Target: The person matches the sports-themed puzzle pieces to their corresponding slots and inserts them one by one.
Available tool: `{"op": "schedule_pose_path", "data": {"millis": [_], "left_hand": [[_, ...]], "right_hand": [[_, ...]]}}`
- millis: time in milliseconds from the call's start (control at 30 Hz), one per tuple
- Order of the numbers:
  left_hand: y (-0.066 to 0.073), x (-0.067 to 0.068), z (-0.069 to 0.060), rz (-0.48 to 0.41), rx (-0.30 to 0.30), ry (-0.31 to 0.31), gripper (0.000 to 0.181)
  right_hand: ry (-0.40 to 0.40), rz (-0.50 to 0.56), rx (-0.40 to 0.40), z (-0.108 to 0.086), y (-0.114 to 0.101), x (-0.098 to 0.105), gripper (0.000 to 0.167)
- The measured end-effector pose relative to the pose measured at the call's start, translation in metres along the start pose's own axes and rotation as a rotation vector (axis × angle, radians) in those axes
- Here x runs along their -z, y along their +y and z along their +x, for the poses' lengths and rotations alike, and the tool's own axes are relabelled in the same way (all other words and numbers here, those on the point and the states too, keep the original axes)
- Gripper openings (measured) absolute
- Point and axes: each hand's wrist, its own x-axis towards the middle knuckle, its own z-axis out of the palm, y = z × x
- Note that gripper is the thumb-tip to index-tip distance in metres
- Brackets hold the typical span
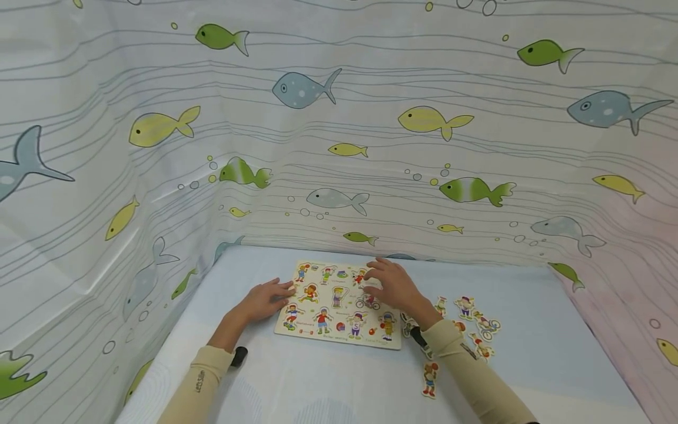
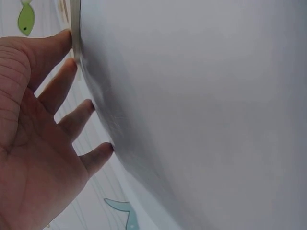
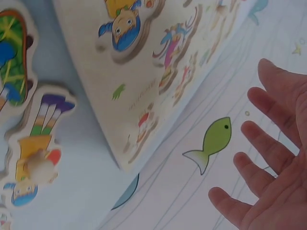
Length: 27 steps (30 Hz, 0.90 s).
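Note:
A wooden picture puzzle board (image 1: pixel 339 340) with sports figures lies on the table. My left hand (image 1: pixel 263 300) rests at its left side. In the left wrist view, the thumb and a fingertip of the left hand (image 2: pixel 43 129) touch the board's edge (image 2: pixel 75 28); its other fingertips meet the table. My right hand (image 1: pixel 394 285) hovers over the board's upper right part. In the right wrist view, the right hand (image 3: pixel 273 143) has spread, slightly bent fingers and holds nothing, apart from the board (image 3: pixel 93 81). Some recesses show printed figures.
Several loose figure pieces lie right of the board, including a basketball player (image 1: pixel 430 380), a cyclist (image 1: pixel 487 325) and a figure in a cap (image 1: pixel 465 307). The right forearm partly covers others. Fish-patterned sheeting (image 1: pixel 339 171) surrounds the pale table (image 1: pixel 296 377).

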Motion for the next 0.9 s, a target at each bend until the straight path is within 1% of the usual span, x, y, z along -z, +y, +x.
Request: {"op": "schedule_pose_path", "data": {"millis": [233, 433, 633, 800, 900], "left_hand": [[-0.002, -0.002, 0.002, -0.007, 0.005, 0.001, 0.034], [0.0, -0.001, 0.002, -0.006, 0.006, 0.003, 0.034], [0.002, 0.001, 0.002, -0.015, 0.013, 0.001, 0.034], [0.003, 0.001, 0.002, -0.015, 0.007, -0.001, 0.034], [0.003, 0.001, 0.002, -0.021, 0.015, -0.003, 0.035]], "right_hand": [[0.028, -0.03, 0.024, -0.006, 0.01, 0.007, 0.028], [0.046, -0.046, 0.041, -0.014, 0.018, 0.014, 0.028], [0.062, -0.073, 0.039, -0.025, 0.031, 0.021, 0.026], [0.064, -0.078, 0.005, -0.036, 0.042, 0.028, 0.026], [0.06, -0.076, -0.027, -0.041, 0.048, 0.032, 0.027]]}}
